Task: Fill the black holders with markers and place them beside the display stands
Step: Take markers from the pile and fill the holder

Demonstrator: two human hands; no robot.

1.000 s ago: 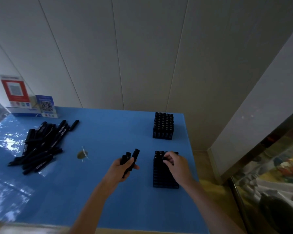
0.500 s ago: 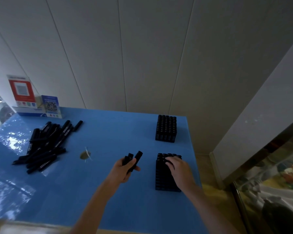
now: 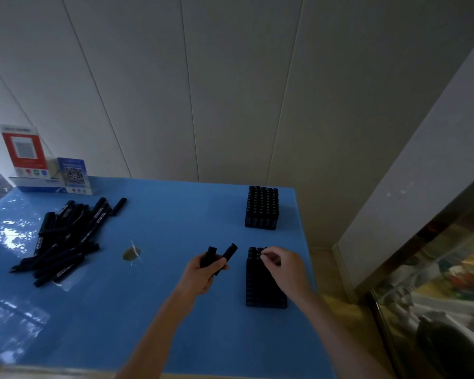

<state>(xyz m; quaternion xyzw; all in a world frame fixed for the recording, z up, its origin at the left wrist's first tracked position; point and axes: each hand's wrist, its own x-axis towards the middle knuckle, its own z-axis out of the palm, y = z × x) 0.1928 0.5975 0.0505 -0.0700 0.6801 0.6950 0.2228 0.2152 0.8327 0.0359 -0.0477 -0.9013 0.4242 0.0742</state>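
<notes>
Hands [image 3: 203, 272] with markers [image 3: 220, 257] at holder [image 3: 263, 291]

right hand [image 3: 283, 266] hides near holder's [image 3: 260, 291] top | QR stands [image 3: 47, 162] unreadable

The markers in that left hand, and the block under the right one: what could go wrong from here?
1. The left hand holds a few markers loosely fanned; one might slip onto the blue table.
2. The right hand's fingers work at the near holder's far end; a marker set crooked might not seat.
3. That holder stands close to the table's right edge, so a hard nudge could push it off.
</notes>
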